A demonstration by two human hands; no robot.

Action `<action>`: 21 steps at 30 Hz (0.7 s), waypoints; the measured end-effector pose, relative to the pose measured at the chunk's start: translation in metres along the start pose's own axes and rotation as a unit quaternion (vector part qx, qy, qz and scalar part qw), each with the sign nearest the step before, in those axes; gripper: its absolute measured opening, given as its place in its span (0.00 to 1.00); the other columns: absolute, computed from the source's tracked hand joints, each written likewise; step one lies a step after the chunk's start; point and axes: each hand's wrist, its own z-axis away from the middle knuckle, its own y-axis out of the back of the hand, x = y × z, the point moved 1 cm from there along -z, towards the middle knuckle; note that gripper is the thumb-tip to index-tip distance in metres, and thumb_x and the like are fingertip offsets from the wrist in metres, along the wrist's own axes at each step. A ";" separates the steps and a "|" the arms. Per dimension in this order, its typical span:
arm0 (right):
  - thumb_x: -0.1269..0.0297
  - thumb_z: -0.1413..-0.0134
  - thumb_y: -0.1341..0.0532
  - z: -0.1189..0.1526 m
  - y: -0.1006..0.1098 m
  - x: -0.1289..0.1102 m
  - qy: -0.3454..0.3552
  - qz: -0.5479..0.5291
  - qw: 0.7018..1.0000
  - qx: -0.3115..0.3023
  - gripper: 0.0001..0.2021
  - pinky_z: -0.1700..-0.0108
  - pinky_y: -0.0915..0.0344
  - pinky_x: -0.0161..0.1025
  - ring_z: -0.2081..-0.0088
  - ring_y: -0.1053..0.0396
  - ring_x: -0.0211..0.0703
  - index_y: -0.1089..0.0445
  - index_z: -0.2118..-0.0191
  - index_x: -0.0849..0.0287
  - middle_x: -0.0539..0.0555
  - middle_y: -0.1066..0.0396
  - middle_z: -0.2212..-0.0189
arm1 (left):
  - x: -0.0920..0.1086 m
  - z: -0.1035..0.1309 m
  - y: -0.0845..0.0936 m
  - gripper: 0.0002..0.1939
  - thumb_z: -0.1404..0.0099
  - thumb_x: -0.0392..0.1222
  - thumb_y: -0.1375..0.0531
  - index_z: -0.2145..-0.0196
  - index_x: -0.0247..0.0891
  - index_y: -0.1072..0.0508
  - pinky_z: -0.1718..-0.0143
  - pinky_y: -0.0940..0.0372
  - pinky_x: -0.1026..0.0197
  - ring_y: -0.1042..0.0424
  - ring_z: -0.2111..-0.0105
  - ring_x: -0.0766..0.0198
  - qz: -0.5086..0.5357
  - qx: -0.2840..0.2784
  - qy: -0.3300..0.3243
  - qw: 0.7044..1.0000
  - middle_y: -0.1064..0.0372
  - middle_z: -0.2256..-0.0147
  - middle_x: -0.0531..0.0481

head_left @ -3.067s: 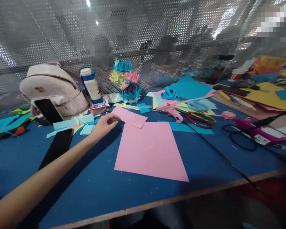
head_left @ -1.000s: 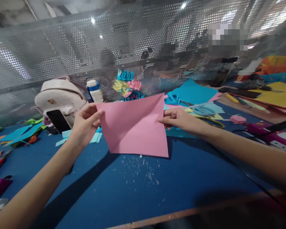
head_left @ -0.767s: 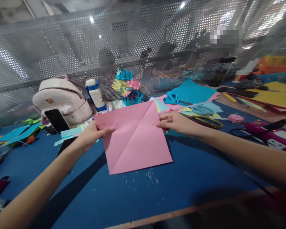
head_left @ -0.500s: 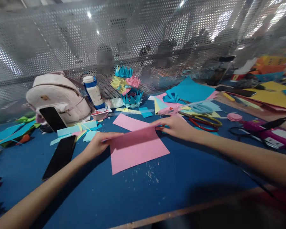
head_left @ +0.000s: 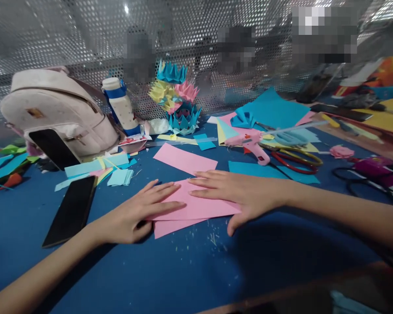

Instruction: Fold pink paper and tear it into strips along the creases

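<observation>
A sheet of pink paper (head_left: 193,208) lies on the blue table, folded over, with a strip of its lower layer showing along the near edge. My left hand (head_left: 146,209) presses on its left part, fingers stretched out and thumb at the near left edge. Across its right part rests my right hand (head_left: 229,192), palm down with fingers spread. Just beyond them lies a second pink paper piece (head_left: 185,159). Farther right is a pink glue gun (head_left: 250,143), in front of it a flat blue paper strip (head_left: 265,169), and beside it red-handled scissors (head_left: 294,161).
To the left lie a black phone (head_left: 70,209) and cut paper scraps (head_left: 119,176). Behind stand a white backpack (head_left: 59,113) with another phone leaning on it, a bottle (head_left: 121,104) and a paper-flower stack (head_left: 177,96). Blue paper sheets (head_left: 271,109) and a purple device (head_left: 376,172) are right.
The pink sheet's raised far edge has been folded down toward me. Both hands have gone from holding that edge to lying flat on the paper. The view has shifted somewhat.
</observation>
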 end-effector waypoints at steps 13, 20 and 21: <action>0.80 0.42 0.51 0.006 -0.022 0.037 0.069 0.040 0.995 0.066 0.32 0.34 0.48 0.53 0.32 0.53 0.45 0.43 0.34 0.50 0.55 0.51 0.32 | -0.010 0.001 -0.016 0.26 0.25 0.38 0.55 0.32 0.44 0.49 0.36 0.48 0.44 0.56 0.32 0.51 -0.064 0.018 0.047 0.997 0.63 0.30 0.45; 0.82 0.50 0.49 0.009 -0.019 0.039 0.045 -0.016 0.997 0.054 0.37 0.34 0.49 0.53 0.32 0.52 0.45 0.43 0.35 0.47 0.51 0.53 0.31 | -0.012 0.001 -0.017 0.28 0.26 0.38 0.53 0.31 0.42 0.53 0.34 0.53 0.46 0.59 0.31 0.53 -0.088 0.006 0.036 0.995 0.65 0.29 0.46; 0.82 0.50 0.49 0.009 -0.019 0.038 0.044 -0.016 0.998 0.050 0.38 0.34 0.50 0.53 0.32 0.52 0.46 0.43 0.34 0.47 0.51 0.53 0.31 | -0.012 0.001 -0.017 0.28 0.26 0.37 0.53 0.31 0.42 0.53 0.33 0.53 0.46 0.59 0.31 0.53 -0.090 0.005 0.037 0.995 0.65 0.29 0.46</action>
